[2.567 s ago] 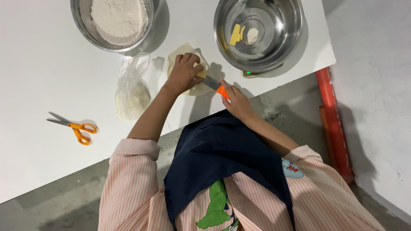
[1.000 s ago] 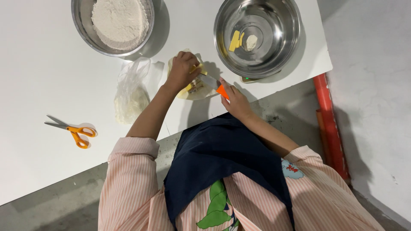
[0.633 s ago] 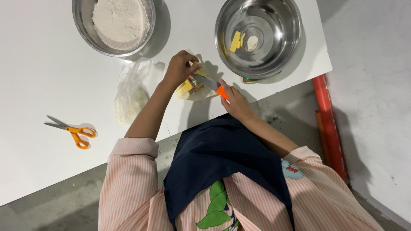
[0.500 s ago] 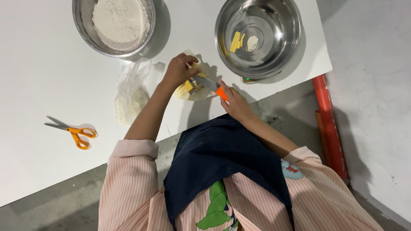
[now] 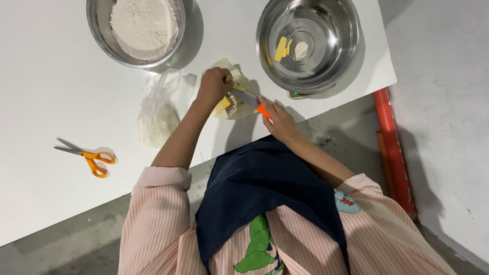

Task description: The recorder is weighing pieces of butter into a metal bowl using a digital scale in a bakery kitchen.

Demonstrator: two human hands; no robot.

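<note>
Butter-cutting step, judged from the head view, the only view. Left hand clamped down on the butter, fingers curled over it, pinning it on its pale wrapper on the white table. Right hand closed around the orange handle of a knife, blade running toward 10 o'clock into the block, just beside the left fingertips. Butter sits near the table's front edge, at 7 o'clock from the steel bowl, which holds a couple of yellow slices and a pale lump. Flour bowl is at 11 o'clock from the left hand, well apart. Clear bag with some whitish stuff lies just at 9 o'clock of the left forearm. Orange scissors at 8 o'clock, well apart, untouched. How deep the blade has gone I cannot tell; the hand hides the cut. Likely a slice is partway through; finishing it calls for a straight press down with the left fingers kept clear of the edge, then a short carry toward 1 o'clock into the steel bowl.
</note>
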